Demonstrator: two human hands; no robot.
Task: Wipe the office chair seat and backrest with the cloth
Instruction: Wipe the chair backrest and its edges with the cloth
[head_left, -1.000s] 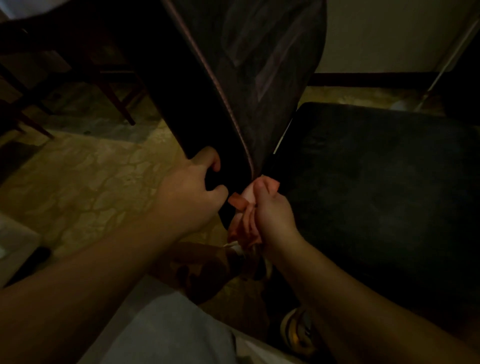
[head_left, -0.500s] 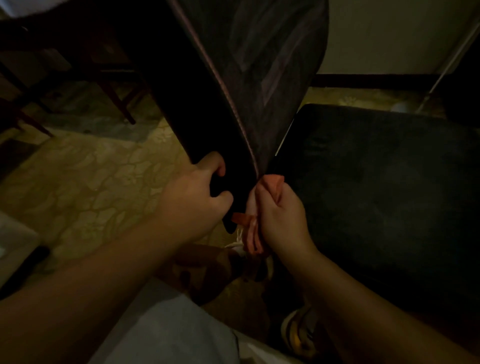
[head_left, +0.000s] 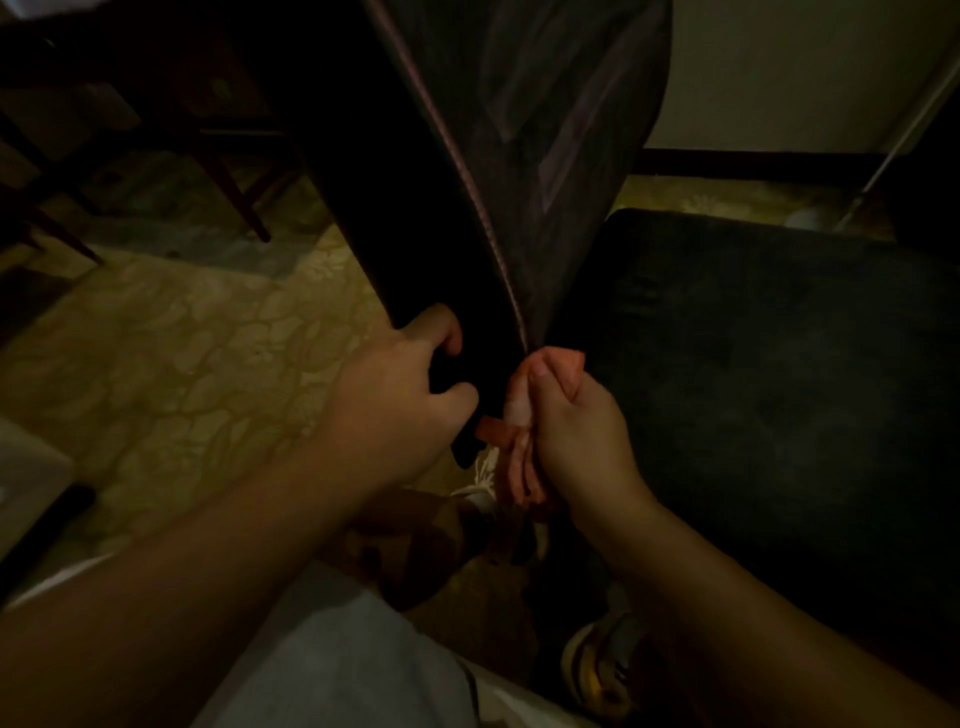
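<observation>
The dark chair backrest (head_left: 519, 145) rises from the middle to the top of the view, its piped edge running down to my hands. The black seat (head_left: 769, 364) spreads out at the right. My left hand (head_left: 400, 395) grips the backrest's lower rear edge, fingers curled round it. My right hand (head_left: 576, 431) holds a bunched orange-pink cloth (head_left: 519, 415) pressed against the bottom of the backrest where it meets the seat. Part of the cloth hangs down below my fist.
Patterned yellowish floor (head_left: 156, 364) lies at the left. Dark wooden chair legs (head_left: 228, 202) stand at the upper left. A pale wall (head_left: 779, 67) with a dark skirting runs behind. My knee in grey cloth (head_left: 332, 665) and a shoe (head_left: 597, 660) are below.
My right hand with the cloth has slid a little up and to the right along the backrest's lower edge. My left hand keeps its grip.
</observation>
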